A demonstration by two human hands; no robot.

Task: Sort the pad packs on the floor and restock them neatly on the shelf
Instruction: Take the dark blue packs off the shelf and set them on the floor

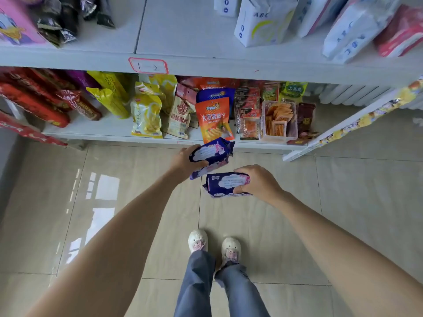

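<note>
Gripping a purple pad pack, the left hand has its fingers curled round the pack's near end, just in front of the lower shelf's front edge. Beside it, the right hand clasps a second purple pad pack, thumb beneath and fingers over the top, both held above the tiled floor.
</note>
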